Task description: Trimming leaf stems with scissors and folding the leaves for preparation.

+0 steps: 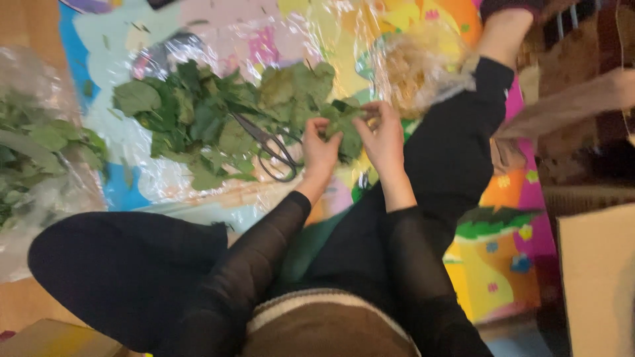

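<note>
Both my hands hold a green leaf between them, just above the floor mat. My left hand pinches its left edge and my right hand grips its right side. A pile of green leaves lies on clear plastic sheet to the left of my hands. Black scissors rest on that pile, close to my left hand. My arms wear black sleeves and my legs are in black trousers.
A clear bag of pale dry material lies beyond my right hand. More leaves in plastic sit at far left. A colourful play mat covers the floor. Cardboard stands at right.
</note>
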